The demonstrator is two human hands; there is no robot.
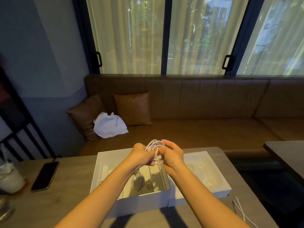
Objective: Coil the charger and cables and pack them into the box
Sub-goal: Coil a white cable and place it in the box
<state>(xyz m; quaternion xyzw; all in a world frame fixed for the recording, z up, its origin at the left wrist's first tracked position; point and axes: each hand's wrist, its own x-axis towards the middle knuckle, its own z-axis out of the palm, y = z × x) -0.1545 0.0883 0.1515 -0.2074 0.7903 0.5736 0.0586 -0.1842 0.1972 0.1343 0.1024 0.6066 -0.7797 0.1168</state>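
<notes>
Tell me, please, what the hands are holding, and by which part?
Both hands, left hand and right hand, pinch a coiled white cable at opposite sides of its loops.

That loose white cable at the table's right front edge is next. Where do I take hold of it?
Grip the loose white cable at its far end on the table, coming from above with the right hand. The strands lie flat there; nearer, they run off the frame's bottom edge, so the plug ends cannot be seen.
</notes>
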